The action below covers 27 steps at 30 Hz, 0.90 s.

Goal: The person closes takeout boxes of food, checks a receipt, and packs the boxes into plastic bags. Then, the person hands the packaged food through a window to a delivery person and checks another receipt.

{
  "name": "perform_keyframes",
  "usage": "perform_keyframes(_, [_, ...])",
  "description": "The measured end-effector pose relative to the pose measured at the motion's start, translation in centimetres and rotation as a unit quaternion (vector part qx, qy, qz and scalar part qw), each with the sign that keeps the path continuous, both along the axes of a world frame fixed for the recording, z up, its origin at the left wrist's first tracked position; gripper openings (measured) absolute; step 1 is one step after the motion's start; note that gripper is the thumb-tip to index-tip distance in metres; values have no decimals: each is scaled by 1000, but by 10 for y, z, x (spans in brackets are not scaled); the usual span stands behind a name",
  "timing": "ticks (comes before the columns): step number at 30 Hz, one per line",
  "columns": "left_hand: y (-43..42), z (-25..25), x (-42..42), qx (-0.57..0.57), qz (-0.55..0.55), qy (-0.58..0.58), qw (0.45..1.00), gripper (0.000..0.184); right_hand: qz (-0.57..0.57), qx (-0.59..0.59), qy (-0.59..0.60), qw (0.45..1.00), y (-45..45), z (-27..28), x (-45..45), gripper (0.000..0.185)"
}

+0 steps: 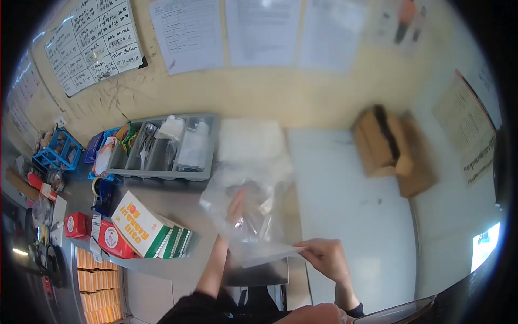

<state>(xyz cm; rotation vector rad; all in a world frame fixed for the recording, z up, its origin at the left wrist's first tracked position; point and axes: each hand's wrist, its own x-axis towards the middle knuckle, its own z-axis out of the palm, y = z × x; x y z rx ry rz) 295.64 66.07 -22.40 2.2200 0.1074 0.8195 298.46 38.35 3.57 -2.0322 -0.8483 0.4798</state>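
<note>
Over the seam between a grey steel counter point(162, 190) and a pale, smooth tabletop point(356, 216), a large clear plastic bag point(270, 227) hangs spread between the person's two bare hands. The right hand point(325, 259) pinches the bag's lower right corner between thumb and fingertips, the other fingers curled in. The left hand point(235, 208) points upward, covered by the film; it is probably inside the bag, though the glare and blur make this uncertain, and I cannot tell whether its fingers grip anything.

Just beyond the bag lies a whitish, flat rectangular stack point(251, 139), its near end hidden by the film. To its left stands a grey plastic tray with long compartments point(162, 175), holding colourful packets, utensils and white wrapped bundles. Nearer the person on that side, white, green and orange printed cartons point(141, 224) lean in an overlapping row beside a red box with a round white emblem point(114, 240). A dark blue tape dispenser point(102, 204) is behind them. Well apart on the right, against the wall, is an open brown cardboard box point(372, 146) with a dark strip across it.
</note>
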Motion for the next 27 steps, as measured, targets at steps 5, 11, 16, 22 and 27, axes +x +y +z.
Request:
perform_keyframes(5, [-49, 85, -183, -843, -259, 16, 472, 65, 196, 77, 29, 977, -13, -9, -98, 35])
perform_keyframes(11, [-28, 94, -355, -826, 22, 14, 563, 113, 292, 84, -16, 952, -2, -25, -259, 32])
perform_keyframes(16, [-59, 130, -425, -694, -178, 315, 622, 72, 511, 90, 146, 843, 29, -55, -396, 35])
perform_keyframes(22, [-81, 229, -460, -412, -131, 296, 852, 25, 299, 195, 386, 851, 9, -54, -357, 73])
perform_keyframes(27, [-79, 271, -530, -451, -244, 308, 801, 27, 188, 168, 420, 872, 51, -90, -344, 72])
